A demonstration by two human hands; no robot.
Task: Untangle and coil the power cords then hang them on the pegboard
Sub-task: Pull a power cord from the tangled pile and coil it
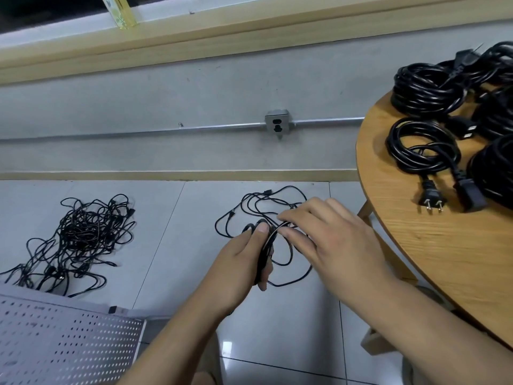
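Left hand grips a coiled cord; right hand pinches it.

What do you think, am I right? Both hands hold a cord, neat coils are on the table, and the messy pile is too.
Almost. The head view shows the messy pile on the floor, not the table. The left hand and right hand do hold a cord, and the neat coils are on the table.

1. A metal socket box sits on the grey wall, and a thin pipe leaves both its sides.
2. Above the box: a pale wooden window ledge.
3. Below it: wooden skirting, then glossy grey floor tiles.
4. To its right: a round wooden surface.
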